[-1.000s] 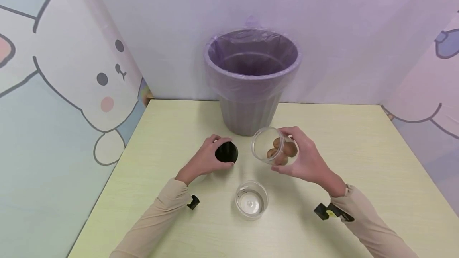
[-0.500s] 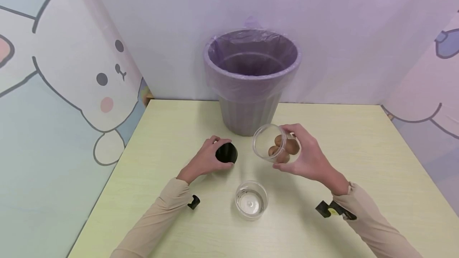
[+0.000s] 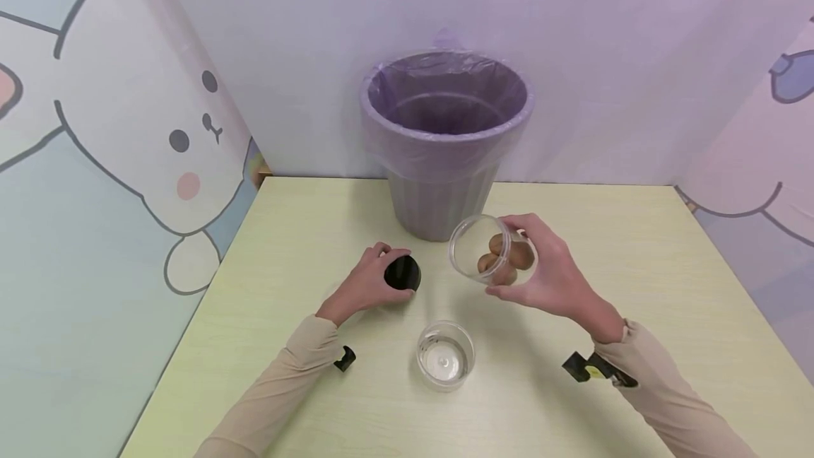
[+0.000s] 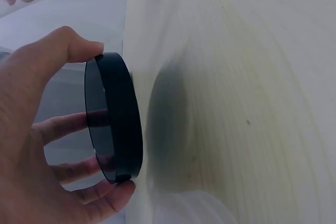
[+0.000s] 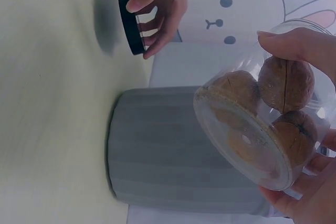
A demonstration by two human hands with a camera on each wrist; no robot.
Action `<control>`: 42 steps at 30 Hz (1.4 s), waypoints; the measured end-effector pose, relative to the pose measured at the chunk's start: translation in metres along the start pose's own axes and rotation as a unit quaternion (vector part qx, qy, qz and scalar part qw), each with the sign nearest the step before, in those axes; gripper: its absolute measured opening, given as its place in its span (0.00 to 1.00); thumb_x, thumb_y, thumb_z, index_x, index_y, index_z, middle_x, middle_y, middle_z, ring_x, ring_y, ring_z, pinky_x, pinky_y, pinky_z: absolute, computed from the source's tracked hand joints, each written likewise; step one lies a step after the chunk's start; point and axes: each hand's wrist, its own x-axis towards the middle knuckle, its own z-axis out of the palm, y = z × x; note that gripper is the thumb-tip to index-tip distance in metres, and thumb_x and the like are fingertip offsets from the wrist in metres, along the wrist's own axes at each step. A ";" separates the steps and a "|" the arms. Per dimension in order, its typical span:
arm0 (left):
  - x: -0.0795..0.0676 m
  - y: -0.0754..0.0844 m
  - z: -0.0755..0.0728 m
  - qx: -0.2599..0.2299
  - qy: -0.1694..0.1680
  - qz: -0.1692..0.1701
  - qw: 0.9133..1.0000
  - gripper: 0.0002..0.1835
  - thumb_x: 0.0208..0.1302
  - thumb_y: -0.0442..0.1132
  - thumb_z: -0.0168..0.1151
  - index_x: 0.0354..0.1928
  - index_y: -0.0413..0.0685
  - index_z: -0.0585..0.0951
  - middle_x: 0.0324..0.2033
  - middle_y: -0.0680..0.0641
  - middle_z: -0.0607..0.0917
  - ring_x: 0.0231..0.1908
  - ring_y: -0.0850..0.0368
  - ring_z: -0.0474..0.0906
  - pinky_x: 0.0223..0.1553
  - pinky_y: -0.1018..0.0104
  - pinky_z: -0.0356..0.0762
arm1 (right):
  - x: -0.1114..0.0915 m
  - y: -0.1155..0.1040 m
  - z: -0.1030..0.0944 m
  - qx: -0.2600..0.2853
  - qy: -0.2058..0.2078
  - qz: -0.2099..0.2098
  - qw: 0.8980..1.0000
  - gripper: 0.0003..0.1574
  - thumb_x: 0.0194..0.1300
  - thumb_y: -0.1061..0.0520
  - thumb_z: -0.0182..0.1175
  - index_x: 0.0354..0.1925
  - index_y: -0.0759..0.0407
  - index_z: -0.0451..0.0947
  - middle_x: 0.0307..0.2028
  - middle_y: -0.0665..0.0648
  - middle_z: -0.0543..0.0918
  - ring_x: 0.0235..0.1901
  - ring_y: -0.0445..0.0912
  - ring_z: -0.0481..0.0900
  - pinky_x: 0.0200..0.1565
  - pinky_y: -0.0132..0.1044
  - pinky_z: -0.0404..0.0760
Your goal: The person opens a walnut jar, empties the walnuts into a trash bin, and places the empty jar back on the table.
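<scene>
In the head view, my left hand (image 3: 367, 284) grips a round black screw lid (image 3: 403, 273) by its edge. The left wrist view shows the lid (image 4: 118, 116) held on edge above its shadow, thumb on one side and fingers on the other. My right hand (image 3: 553, 273) holds a clear plastic jar (image 3: 469, 248) around its body, lidless and tilted with its mouth toward the left. Several brown nuts (image 5: 286, 83), with split lines in their shells, lie inside near its base. A second clear jar (image 3: 446, 355) stands upright on the table between the forearms, lidless.
A grey waste bin (image 3: 441, 196) with a purple liner stands behind the hands at the table's back. The pale wooden table (image 3: 610, 232) meets a wall behind it. Cartoon-printed panels (image 3: 127, 126) flank both sides.
My right hand has raised the jar of nuts slightly, away from me and to the right. The left hand and lid stay almost in place.
</scene>
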 end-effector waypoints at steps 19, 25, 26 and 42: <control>0.002 -0.002 0.012 0.052 -0.014 0.004 0.999 0.39 0.45 0.55 0.70 0.63 0.56 0.73 0.48 0.44 0.70 0.49 0.47 0.65 0.41 0.51 0.75 | 0.005 -0.006 -0.008 -0.002 0.005 -0.013 1.000 0.57 0.23 0.55 0.82 0.57 0.58 0.69 0.46 0.53 0.78 0.47 0.42 0.71 0.50 0.35 0.68; 0.002 -0.003 0.013 0.061 -0.016 0.007 0.998 0.38 0.44 0.54 0.70 0.61 0.54 0.75 0.47 0.44 0.70 0.48 0.48 0.64 0.41 0.53 0.75 | 0.006 -0.007 -0.010 -0.001 0.011 -0.015 1.000 0.58 0.22 0.56 0.83 0.57 0.58 0.70 0.46 0.54 0.78 0.47 0.43 0.71 0.49 0.34 0.68; 0.002 -0.003 0.014 0.065 -0.017 0.007 0.998 0.38 0.44 0.55 0.70 0.61 0.54 0.75 0.47 0.44 0.70 0.47 0.49 0.64 0.41 0.53 0.75 | 0.006 -0.006 -0.010 -0.001 0.012 -0.016 1.000 0.58 0.21 0.55 0.83 0.56 0.58 0.70 0.46 0.54 0.78 0.47 0.43 0.72 0.49 0.34 0.68; 0.002 0.000 0.009 0.097 -0.034 0.013 0.995 0.37 0.44 0.52 0.70 0.61 0.53 0.74 0.51 0.43 0.71 0.49 0.46 0.65 0.42 0.52 0.74 | 0.007 -0.009 -0.019 -0.012 0.016 -0.012 1.000 0.58 0.22 0.56 0.83 0.57 0.58 0.70 0.46 0.53 0.78 0.47 0.42 0.71 0.50 0.31 0.66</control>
